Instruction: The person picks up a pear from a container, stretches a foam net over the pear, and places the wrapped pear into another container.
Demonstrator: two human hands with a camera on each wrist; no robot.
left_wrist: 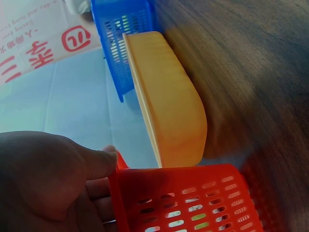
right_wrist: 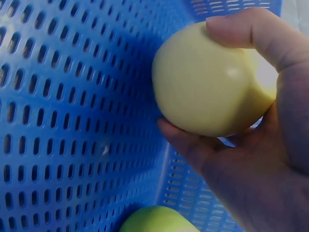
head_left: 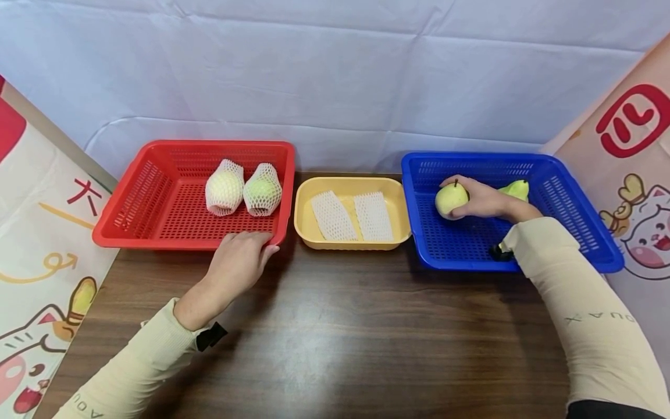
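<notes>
My right hand (head_left: 484,201) grips a round pale yellow pear (head_left: 451,201) with a dark stem inside the blue basket (head_left: 460,265). In the right wrist view, thumb and fingers wrap the pear (right_wrist: 207,79) from opposite sides. A green pear (head_left: 518,189) lies in the same basket, partly hidden by that hand. My left hand (head_left: 238,262) holds the near right rim of the red basket (head_left: 157,241). The left wrist view has its thumb and curled fingers on either side of that rim (left_wrist: 116,193). Two fruits in white foam nets (head_left: 225,189) (head_left: 263,191) sit in the red basket.
A yellow tray (head_left: 350,245) stands between the two baskets, holding two flat white foam nets (head_left: 334,215) (head_left: 373,216). The brown wooden table (head_left: 335,326) extends in front. Behind hangs a pale cloth (head_left: 340,75), and printed panels (head_left: 42,244) flank both sides.
</notes>
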